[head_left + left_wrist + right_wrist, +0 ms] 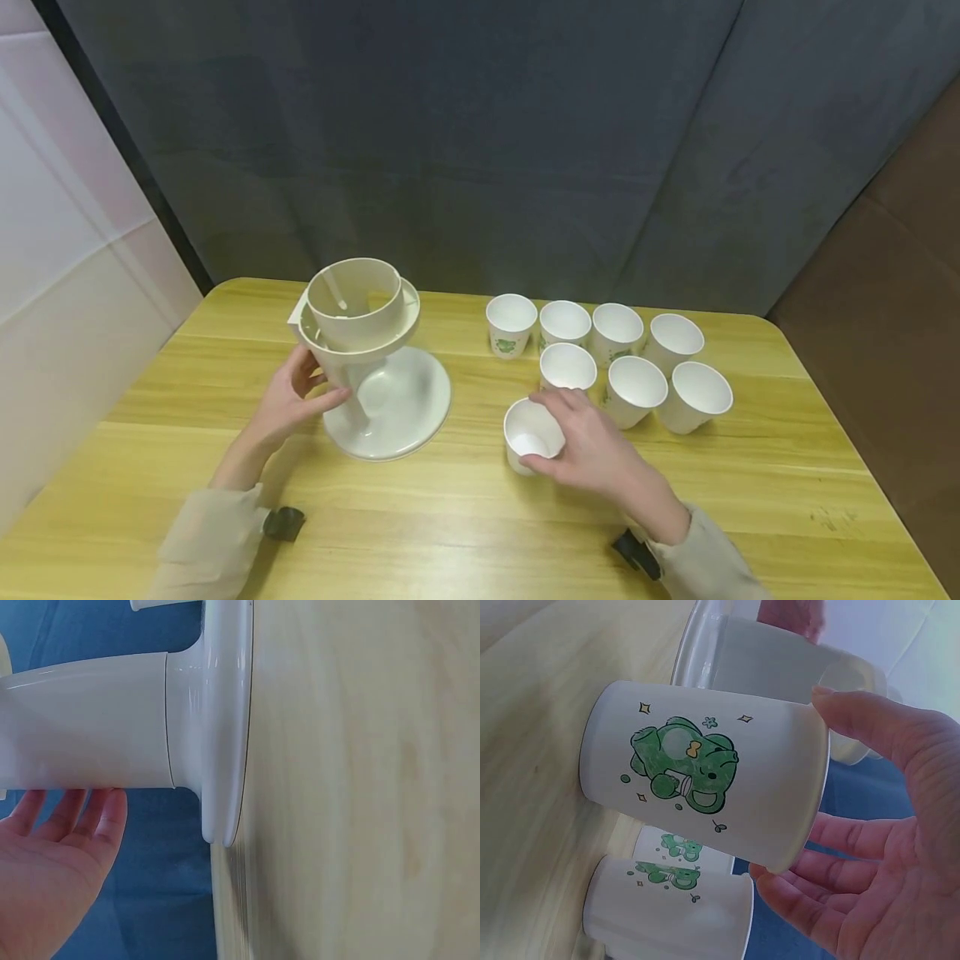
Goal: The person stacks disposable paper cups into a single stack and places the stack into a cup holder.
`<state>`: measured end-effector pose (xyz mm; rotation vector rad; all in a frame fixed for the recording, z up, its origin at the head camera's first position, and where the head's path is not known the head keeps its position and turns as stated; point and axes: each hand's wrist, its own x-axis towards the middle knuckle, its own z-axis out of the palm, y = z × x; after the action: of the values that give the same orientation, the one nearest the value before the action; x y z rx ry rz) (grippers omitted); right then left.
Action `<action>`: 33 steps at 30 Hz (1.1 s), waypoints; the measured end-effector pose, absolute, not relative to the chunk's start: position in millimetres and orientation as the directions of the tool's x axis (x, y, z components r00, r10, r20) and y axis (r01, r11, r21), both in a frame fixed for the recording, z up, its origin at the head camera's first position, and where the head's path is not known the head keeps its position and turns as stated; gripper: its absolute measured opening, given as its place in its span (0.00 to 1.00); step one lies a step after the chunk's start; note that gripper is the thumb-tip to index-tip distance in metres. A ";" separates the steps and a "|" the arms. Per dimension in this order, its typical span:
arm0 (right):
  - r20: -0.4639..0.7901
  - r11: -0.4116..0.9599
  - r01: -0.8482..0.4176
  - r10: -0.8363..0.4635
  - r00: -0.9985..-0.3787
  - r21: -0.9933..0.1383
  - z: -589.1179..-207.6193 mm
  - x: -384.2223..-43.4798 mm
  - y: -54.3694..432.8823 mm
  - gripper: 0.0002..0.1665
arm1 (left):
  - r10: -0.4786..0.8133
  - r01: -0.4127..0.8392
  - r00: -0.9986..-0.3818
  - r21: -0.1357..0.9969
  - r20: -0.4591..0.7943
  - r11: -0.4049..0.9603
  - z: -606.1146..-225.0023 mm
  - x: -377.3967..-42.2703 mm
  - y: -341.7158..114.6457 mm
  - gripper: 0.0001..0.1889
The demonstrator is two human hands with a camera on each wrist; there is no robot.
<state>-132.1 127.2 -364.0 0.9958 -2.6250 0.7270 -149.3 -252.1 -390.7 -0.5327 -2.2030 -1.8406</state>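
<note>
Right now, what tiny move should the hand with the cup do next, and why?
I'd probably lift the paper cup gently straight up. The right hand holds it near the rim, and other cups stand close behind, so going up seems less likely to bump them than sliding that way.

A dark blue-grey cloth [465, 142] hangs beyond the wooden table [450, 533]; white cloth [67, 225] left, brown cloth [892, 242] right.

dark curtain [450, 150] behind wooden table [450, 533]
</note>
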 end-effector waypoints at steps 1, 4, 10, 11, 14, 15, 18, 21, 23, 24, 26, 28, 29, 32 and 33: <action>0.387 0.644 -0.673 -0.553 -0.738 -0.363 -364.1 -131.5 128.3 0.38 | 0.134 0.412 -0.909 0.900 0.394 0.145 -390.8 -149.3 -252.0 0.40; 0.387 0.646 -0.674 -0.554 -0.737 -0.358 -364.7 -130.4 130.9 0.39 | 0.132 0.411 -0.910 0.901 0.394 0.140 -391.1 -149.6 -251.9 0.40; 0.398 0.636 -0.686 -0.562 -0.725 -0.352 -364.8 -129.7 134.9 0.41 | 0.078 0.429 -0.903 0.891 0.422 0.146 -388.3 -146.2 -251.4 0.42; 0.406 0.631 -0.692 -0.563 -0.719 -0.350 -364.3 -129.8 136.0 0.42 | 0.046 0.448 -0.894 0.883 0.446 0.138 -386.6 -144.3 -250.7 0.43; 0.447 0.612 -0.711 -0.559 -0.699 -0.346 -361.3 -130.5 141.3 0.42 | -0.081 0.529 -0.841 0.844 0.535 0.083 -377.5 -137.3 -247.1 0.41; 0.464 0.605 -0.718 -0.555 -0.691 -0.344 -359.9 -130.9 143.5 0.42 | -0.124 0.562 -0.816 0.825 0.565 0.062 -373.5 -134.4 -245.5 0.39; 0.519 0.591 -0.736 -0.538 -0.665 -0.330 -356.1 -132.1 150.5 0.42 | -0.211 0.629 -0.754 0.776 0.623 0.045 -359.8 -126.9 -240.4 0.33; 0.565 0.579 -0.751 -0.521 -0.640 -0.317 -353.9 -132.8 157.5 0.40 | -0.244 0.653 -0.723 0.755 0.647 0.068 -348.3 -120.3 -234.6 0.26; 0.587 0.572 -0.758 -0.512 -0.628 -0.313 -353.1 -132.7 162.2 0.39 | -0.247 0.643 -0.719 0.756 0.650 0.120 -343.3 -115.4 -230.3 0.23; 0.595 0.571 -0.759 -0.505 -0.625 -0.312 -352.8 -132.5 164.6 0.38 | -0.244 0.641 -0.717 0.755 0.653 0.135 -341.6 -112.9 -227.8 0.21; 0.609 0.571 -0.759 -0.494 -0.621 -0.312 -352.3 -131.9 169.1 0.38 | -0.231 0.629 -0.714 0.751 0.660 0.201 -338.5 -107.5 -222.1 0.18; 0.621 0.570 -0.760 -0.483 -0.617 -0.312 -351.9 -131.2 173.8 0.39 | -0.208 0.627 -0.710 0.738 0.673 0.250 -335.9 -102.3 -215.7 0.17; 0.627 0.573 -0.759 -0.477 -0.616 -0.310 -351.5 -130.7 176.0 0.39 | -0.190 0.635 -0.708 0.731 0.680 0.252 -334.8 -100.1 -212.3 0.17; 0.643 0.578 -0.760 -0.467 -0.607 -0.298 -350.0 -129.3 182.0 0.41 | -0.108 0.656 -0.706 0.704 0.700 0.273 -332.1 -95.0 -201.9 0.19; 0.648 0.580 -0.759 -0.463 -0.605 -0.294 -349.4 -128.9 183.9 0.41 | -0.075 0.661 -0.708 0.696 0.702 0.279 -331.7 -93.9 -198.4 0.20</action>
<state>-128.9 183.9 -349.4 0.9736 -2.3005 0.7681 -93.9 -198.4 -331.7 -0.5259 -1.9151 -1.4837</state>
